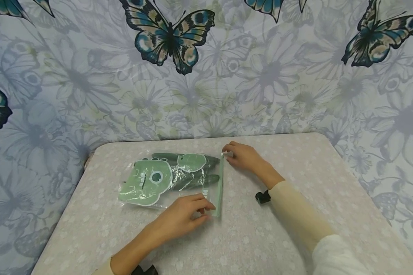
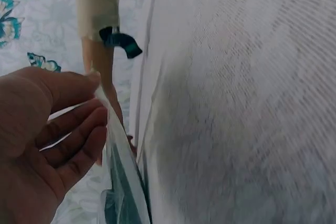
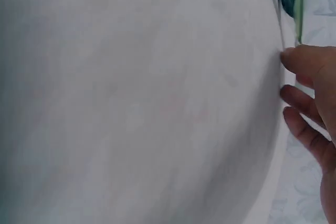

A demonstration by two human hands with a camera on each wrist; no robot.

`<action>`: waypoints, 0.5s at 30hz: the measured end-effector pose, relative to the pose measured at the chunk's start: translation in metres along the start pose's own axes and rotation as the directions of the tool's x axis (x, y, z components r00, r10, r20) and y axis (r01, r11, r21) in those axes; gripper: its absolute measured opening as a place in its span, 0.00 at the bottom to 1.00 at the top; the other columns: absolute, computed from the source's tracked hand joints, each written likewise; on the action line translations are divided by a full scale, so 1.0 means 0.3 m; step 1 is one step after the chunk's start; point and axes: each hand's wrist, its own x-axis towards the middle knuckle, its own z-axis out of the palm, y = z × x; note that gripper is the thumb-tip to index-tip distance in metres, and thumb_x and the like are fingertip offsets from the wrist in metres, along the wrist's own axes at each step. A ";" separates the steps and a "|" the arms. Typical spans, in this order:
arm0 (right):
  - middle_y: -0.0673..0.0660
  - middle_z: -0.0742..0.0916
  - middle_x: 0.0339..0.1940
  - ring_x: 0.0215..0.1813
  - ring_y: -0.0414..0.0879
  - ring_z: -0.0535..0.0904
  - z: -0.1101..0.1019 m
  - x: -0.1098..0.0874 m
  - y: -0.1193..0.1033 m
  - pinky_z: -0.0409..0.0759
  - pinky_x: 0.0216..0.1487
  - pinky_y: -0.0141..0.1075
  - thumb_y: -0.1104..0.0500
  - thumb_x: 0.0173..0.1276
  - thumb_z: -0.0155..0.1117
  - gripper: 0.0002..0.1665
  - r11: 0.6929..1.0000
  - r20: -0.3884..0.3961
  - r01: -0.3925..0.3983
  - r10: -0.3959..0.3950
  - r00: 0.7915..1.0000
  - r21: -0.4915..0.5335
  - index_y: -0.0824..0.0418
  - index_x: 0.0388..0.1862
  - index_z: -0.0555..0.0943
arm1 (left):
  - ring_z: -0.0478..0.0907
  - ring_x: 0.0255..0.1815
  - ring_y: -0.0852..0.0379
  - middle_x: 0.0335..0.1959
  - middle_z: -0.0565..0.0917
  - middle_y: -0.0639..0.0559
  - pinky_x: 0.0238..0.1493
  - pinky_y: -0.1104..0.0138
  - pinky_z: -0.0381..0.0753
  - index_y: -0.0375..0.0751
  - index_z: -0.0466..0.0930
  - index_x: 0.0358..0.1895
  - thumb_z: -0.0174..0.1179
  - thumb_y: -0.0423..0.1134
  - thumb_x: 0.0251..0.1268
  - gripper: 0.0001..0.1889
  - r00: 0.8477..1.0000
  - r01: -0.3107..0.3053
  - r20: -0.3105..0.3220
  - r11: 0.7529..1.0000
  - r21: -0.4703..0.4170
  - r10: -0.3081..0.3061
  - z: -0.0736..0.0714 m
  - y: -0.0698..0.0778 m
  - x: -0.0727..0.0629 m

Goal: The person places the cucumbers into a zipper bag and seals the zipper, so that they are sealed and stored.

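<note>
A clear zip bag with green cartoon prints lies flat on the table, its green zip strip on the right side. Long dark green shapes show through the plastic; their kind is unclear. My left hand pinches the near end of the strip between thumb and forefinger; the left wrist view has the bag's edge slightly raised there. At the far end, beside a small white tab, my right hand pinches the strip with thumb and fingertips. In the right wrist view the green strip runs up from the thumb.
A pale floral cloth covers the table, whose back edge meets a hanging printed with butterflies and flowers. Black straps sit at both wrists, below beige sleeves. Bare tablecloth stretches to the right of the bag.
</note>
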 end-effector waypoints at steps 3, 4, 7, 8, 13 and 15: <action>0.54 0.87 0.61 0.50 0.48 0.88 -0.031 -0.059 0.006 0.87 0.52 0.49 0.54 0.78 0.69 0.20 0.999 0.028 -0.003 0.002 1.000 0.053 0.53 0.66 0.83 | 0.87 0.44 0.67 0.46 0.89 0.61 0.47 0.70 0.87 0.52 0.89 0.54 0.72 0.41 0.72 0.11 1.000 -0.018 -0.007 1.000 -0.018 0.018 -0.034 -0.021 -0.025; 0.54 0.87 0.61 0.52 0.49 0.88 -0.042 -0.082 0.008 0.87 0.54 0.50 0.54 0.78 0.69 0.21 0.997 0.034 0.000 -0.002 0.999 0.071 0.54 0.66 0.83 | 0.87 0.45 0.67 0.47 0.89 0.61 0.47 0.69 0.88 0.52 0.89 0.54 0.71 0.42 0.73 0.10 1.000 -0.017 -0.018 1.000 -0.022 0.016 -0.049 -0.031 -0.036; 0.56 0.87 0.62 0.55 0.52 0.88 -0.080 -0.156 0.016 0.87 0.57 0.51 0.53 0.78 0.69 0.21 0.993 0.042 0.008 -0.013 0.999 0.115 0.57 0.66 0.84 | 0.86 0.45 0.67 0.46 0.89 0.63 0.47 0.66 0.88 0.52 0.89 0.53 0.70 0.41 0.73 0.09 0.997 0.022 -0.074 0.999 0.025 -0.020 -0.105 -0.067 -0.070; 0.56 0.87 0.62 0.56 0.53 0.88 -0.093 -0.181 0.018 0.87 0.58 0.52 0.53 0.78 0.69 0.21 0.993 0.040 0.014 -0.019 0.999 0.119 0.57 0.66 0.84 | 0.86 0.45 0.66 0.46 0.89 0.63 0.47 0.64 0.89 0.52 0.89 0.53 0.71 0.41 0.73 0.09 0.995 0.039 -0.096 0.997 0.072 -0.032 -0.124 -0.082 -0.082; 0.57 0.86 0.64 0.64 0.57 0.85 -0.138 -0.302 0.022 0.85 0.64 0.55 0.52 0.77 0.70 0.23 0.999 0.014 0.009 -0.010 1.000 0.045 0.58 0.67 0.83 | 0.85 0.56 0.51 0.52 0.89 0.55 0.59 0.48 0.86 0.49 0.88 0.57 0.72 0.46 0.71 0.15 0.978 0.174 -0.170 0.915 0.363 -0.119 -0.220 -0.170 -0.131; 0.58 0.84 0.67 0.67 0.59 0.83 -0.147 -0.349 0.014 0.83 0.67 0.57 0.48 0.78 0.69 0.28 0.999 0.006 -0.038 0.038 0.999 0.013 0.58 0.70 0.80 | 0.81 0.65 0.42 0.61 0.86 0.48 0.67 0.40 0.79 0.45 0.84 0.64 0.70 0.49 0.73 0.22 0.971 0.221 -0.173 0.885 0.409 -0.162 -0.253 -0.208 -0.144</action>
